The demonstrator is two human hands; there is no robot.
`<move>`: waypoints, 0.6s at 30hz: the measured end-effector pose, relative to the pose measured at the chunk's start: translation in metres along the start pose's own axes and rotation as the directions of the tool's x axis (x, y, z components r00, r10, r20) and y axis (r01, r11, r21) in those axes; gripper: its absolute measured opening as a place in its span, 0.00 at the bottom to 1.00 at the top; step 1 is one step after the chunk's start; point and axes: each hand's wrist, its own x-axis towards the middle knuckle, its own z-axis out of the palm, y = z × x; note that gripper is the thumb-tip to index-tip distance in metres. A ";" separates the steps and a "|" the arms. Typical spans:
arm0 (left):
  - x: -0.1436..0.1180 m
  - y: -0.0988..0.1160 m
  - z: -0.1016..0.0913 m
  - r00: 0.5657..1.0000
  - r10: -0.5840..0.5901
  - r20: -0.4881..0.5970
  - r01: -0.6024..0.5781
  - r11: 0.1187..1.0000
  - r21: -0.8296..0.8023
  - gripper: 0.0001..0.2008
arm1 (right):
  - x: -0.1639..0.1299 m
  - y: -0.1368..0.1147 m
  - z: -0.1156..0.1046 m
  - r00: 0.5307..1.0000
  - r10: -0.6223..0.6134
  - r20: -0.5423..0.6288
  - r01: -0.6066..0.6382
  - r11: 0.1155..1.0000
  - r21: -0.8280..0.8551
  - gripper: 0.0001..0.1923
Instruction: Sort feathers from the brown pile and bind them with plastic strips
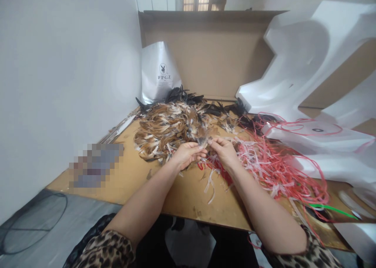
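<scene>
Soft lt., edge blur & distort.

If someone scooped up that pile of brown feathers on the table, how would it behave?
The brown feathers would probably feel light for their bulk, being thin, wispy plumes. They lie in overlapping tufts, so they may come apart rather than lift as one.

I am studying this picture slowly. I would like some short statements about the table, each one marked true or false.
1. The left hand and the right hand are close together. True.
2. Pink strips lie to the right of the right hand. True.
3. The brown feathers lie mainly to the right of the pink strips. False: they lie mainly to the left.
4. The silver bag bears a rabbit picture. True.
5. The bag stands in front of the brown feathers. False: it stands behind them.
</scene>
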 end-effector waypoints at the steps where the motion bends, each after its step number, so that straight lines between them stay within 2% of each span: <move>1: 0.000 0.000 0.000 1.000 0.000 -0.001 0.000 1.000 0.010 0.09 | 0.000 0.000 0.001 1.000 0.002 0.000 -0.002 1.000 0.002 0.13; 11: 0.001 -0.004 -0.001 1.000 0.008 0.024 -0.010 0.997 0.072 0.11 | -0.001 0.001 0.001 0.999 -0.046 0.008 0.046 0.996 -0.071 0.11; 18: 0.001 -0.004 0.003 0.999 0.040 0.007 -0.040 0.986 0.160 0.12 | -0.001 0.004 0.002 0.998 -0.045 0.048 0.048 0.997 -0.056 0.10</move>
